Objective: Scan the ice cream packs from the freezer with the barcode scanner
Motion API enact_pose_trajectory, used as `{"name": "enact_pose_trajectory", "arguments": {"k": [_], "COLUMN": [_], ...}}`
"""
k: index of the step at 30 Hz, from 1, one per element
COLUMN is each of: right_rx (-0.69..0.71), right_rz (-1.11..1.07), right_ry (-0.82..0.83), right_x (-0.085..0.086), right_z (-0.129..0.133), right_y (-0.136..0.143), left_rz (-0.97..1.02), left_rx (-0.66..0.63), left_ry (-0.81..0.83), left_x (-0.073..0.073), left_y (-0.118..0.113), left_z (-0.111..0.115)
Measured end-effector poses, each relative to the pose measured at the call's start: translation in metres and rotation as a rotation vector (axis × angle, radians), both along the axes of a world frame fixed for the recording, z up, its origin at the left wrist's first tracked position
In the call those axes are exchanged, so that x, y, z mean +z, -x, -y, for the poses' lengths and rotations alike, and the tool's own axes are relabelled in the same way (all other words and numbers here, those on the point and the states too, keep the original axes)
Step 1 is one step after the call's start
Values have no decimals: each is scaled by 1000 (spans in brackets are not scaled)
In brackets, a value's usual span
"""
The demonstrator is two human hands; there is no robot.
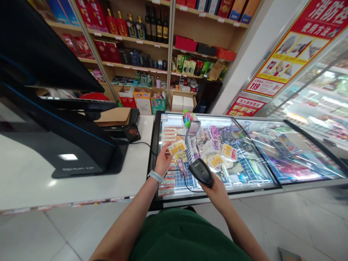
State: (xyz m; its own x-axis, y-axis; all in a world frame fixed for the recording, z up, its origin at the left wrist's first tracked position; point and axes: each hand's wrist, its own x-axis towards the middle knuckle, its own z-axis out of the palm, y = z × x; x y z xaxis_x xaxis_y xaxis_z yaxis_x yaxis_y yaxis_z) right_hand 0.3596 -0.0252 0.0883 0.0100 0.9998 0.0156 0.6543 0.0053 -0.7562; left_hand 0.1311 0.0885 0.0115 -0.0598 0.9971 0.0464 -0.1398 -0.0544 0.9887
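My left hand (163,160), with a pale watch band on the wrist, pinches a flat yellow-and-white package (177,147) by its left end above the freezer's glass top. In my right hand (218,191) is a black barcode scanner (201,172), gripped from below, its head toward the upper left. A thin black cable (185,181) loops over the glass near it. Beyond the scanner lie similar packs: a yellow one (215,160), a yellow-and-red one (229,152) and a purple-labelled one (215,145). The scanner and left-hand package are apart.
A chest freezer (255,152) with sliding glass lids stretches to the right. The white counter (136,177) on the left carries a black point-of-sale monitor (89,145). Colourful toys (187,117) stand at the freezer's far edge. Shelves (138,65) of bottles and boxes line the back.
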Motion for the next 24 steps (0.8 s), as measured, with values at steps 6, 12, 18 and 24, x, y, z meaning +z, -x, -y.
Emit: {"name": "enact_pose_trajectory", "arguments": {"k": [6,12,18,24], "right_rx": [-43,-85,-89,-59], "right_rz": [-15,3,27,21], "right_ry": [-7,-2,30,10], "right_x": [4,4,1,8], "right_z": [12,23,24,19], "right_y": [10,15,15,11], "left_rz": [-16,-44,-62,-83], "left_rx": [-46,-66,-59,-36], "left_ry": [-42,-76,-79,-126], "left_x": [-2,-2,-5,-15], "left_y": [3,4,6,5], "left_z": [0,3,2,-4]}}
